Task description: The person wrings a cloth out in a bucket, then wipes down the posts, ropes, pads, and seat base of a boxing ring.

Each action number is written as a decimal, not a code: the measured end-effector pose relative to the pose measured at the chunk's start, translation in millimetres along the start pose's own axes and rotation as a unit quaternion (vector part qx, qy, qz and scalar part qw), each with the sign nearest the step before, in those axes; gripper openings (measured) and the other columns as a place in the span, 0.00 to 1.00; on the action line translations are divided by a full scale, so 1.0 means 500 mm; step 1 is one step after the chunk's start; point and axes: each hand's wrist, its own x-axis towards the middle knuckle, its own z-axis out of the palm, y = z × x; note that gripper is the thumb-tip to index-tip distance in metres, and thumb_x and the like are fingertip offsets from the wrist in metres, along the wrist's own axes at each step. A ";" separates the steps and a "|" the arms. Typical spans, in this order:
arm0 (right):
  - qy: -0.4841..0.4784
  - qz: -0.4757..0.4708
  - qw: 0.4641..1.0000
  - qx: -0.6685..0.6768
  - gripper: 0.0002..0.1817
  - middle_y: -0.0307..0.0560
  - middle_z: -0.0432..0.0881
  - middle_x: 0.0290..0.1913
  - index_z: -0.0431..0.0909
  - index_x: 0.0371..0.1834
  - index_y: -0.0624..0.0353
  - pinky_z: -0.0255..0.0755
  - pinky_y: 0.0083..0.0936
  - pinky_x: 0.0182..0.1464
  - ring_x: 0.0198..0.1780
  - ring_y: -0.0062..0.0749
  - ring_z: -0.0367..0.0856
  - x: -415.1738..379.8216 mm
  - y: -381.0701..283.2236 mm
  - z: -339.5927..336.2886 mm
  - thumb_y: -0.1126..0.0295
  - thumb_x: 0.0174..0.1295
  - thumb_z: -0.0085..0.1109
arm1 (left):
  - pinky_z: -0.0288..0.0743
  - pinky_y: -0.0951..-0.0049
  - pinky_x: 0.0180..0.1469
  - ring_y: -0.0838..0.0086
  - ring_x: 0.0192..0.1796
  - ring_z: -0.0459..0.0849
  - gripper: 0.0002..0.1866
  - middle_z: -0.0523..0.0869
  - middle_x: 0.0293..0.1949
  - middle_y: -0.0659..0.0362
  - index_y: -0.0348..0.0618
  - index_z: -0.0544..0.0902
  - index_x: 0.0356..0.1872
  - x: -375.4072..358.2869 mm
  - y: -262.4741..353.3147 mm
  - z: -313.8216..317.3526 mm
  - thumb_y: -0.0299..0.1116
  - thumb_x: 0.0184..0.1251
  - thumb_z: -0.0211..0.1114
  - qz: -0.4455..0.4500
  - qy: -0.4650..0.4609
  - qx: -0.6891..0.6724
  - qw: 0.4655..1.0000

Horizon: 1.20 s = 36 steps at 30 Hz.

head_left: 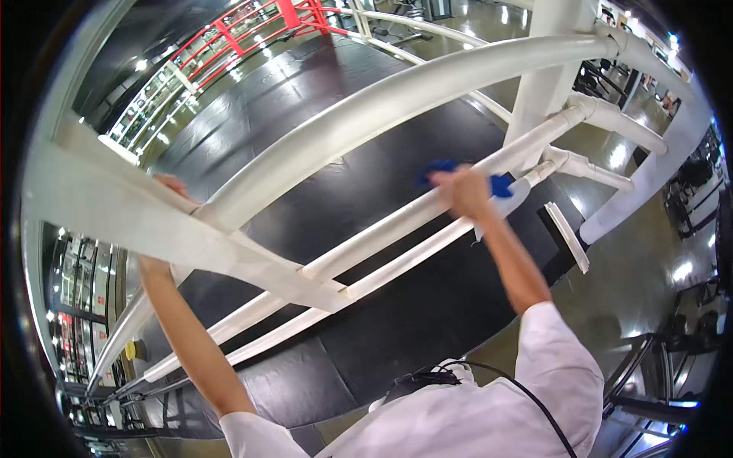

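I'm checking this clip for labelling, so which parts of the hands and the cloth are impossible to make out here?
Head view only:
- Left hand: fingers hidden behind the white top rope and corner padding; its grip cannot be judged.
- Blue cloth: mostly covered by the right hand; its size and shape are unclear.
- Background gym equipment: small, dark and warped by the lens edge.

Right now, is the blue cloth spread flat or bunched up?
Bunched: the blue cloth shows only as clumps either side of the right hand pressing it on the white rope.

The white corner pad [137,221] hides most of the left hand [169,185]; the blue cloth [441,166] is blurred.
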 end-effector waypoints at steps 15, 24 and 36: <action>0.437 -0.134 0.755 0.470 0.36 0.78 0.74 0.70 0.63 0.76 0.81 0.60 0.45 0.77 0.73 0.68 0.73 0.021 -0.502 -0.107 0.65 0.70 0.52 | 0.83 0.67 0.52 0.69 0.51 0.84 0.21 0.86 0.56 0.51 0.26 0.77 0.65 -0.007 -0.074 -0.035 0.34 0.82 0.57 -0.055 0.193 0.023 0.979; 0.336 -0.229 0.913 0.043 0.30 0.63 0.89 0.41 0.90 0.42 0.62 0.65 0.50 0.77 0.53 0.55 0.87 0.202 -0.527 -0.322 0.43 0.73 0.52 | 0.80 0.66 0.61 0.68 0.59 0.84 0.25 0.84 0.62 0.52 0.30 0.77 0.68 0.020 -0.248 -0.150 0.40 0.81 0.59 -0.038 0.130 -0.007 0.991; 0.197 0.076 0.946 -0.246 0.22 0.55 0.90 0.34 0.87 0.33 0.53 0.69 0.50 0.73 0.42 0.49 0.91 0.212 0.416 -0.487 0.61 0.80 0.43 | 0.78 0.65 0.61 0.68 0.58 0.83 0.26 0.84 0.57 0.54 0.36 0.79 0.64 -0.057 -0.067 -0.106 0.47 0.78 0.61 -0.008 0.077 0.036 0.996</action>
